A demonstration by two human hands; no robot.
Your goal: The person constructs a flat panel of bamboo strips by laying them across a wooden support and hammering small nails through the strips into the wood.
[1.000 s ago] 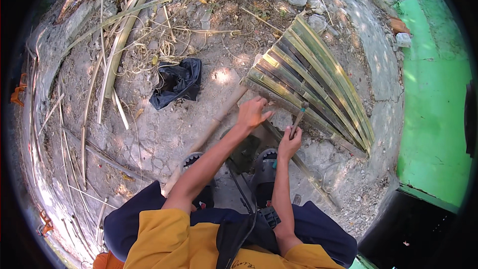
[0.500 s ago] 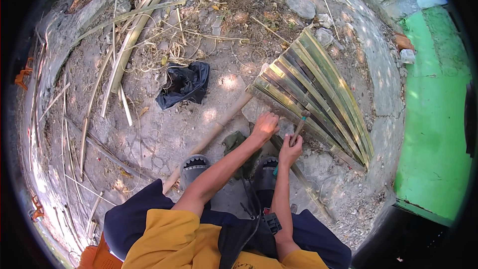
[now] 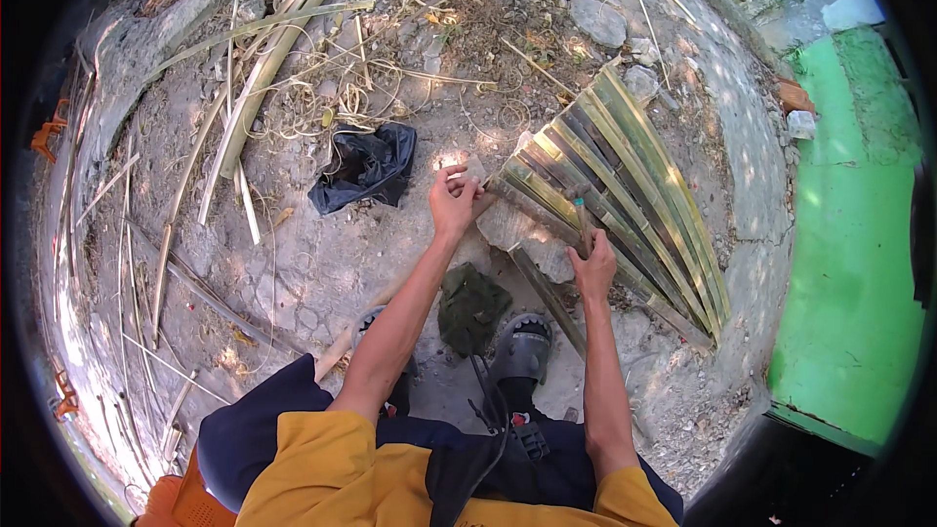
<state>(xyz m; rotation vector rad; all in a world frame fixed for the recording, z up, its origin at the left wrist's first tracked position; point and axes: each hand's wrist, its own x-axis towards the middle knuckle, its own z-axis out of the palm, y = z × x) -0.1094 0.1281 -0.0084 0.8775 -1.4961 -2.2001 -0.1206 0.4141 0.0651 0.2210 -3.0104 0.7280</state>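
My left hand [image 3: 455,205] is raised over the ground between a black plastic bag [image 3: 376,176] and the near left corner of a fan-shaped panel of split bamboo strips [image 3: 625,190]. Its fingers are slightly curled and apart, with nothing visible in them. In my right hand [image 3: 593,265] is a hammer [image 3: 587,229] with a wooden handle and a teal band near the top; its head is hard to make out against the bamboo. This hand is closed round the handle, beside the panel's near edge. A wooden pole [image 3: 390,288] runs from beneath my left arm toward the panel's corner.
A dark green cloth-like bundle [image 3: 472,307] lies between my feet, with a bamboo piece [image 3: 547,298] to its right. Long bamboo strips [image 3: 259,88] and curled shavings [image 3: 337,88] are spread at the far left. A green wall [image 3: 844,234] stands at the right.
My left hand has moved left and away from me, off the panel's near edge, and its fingers have opened. My right hand has shifted slightly right and farther out with the hammer.
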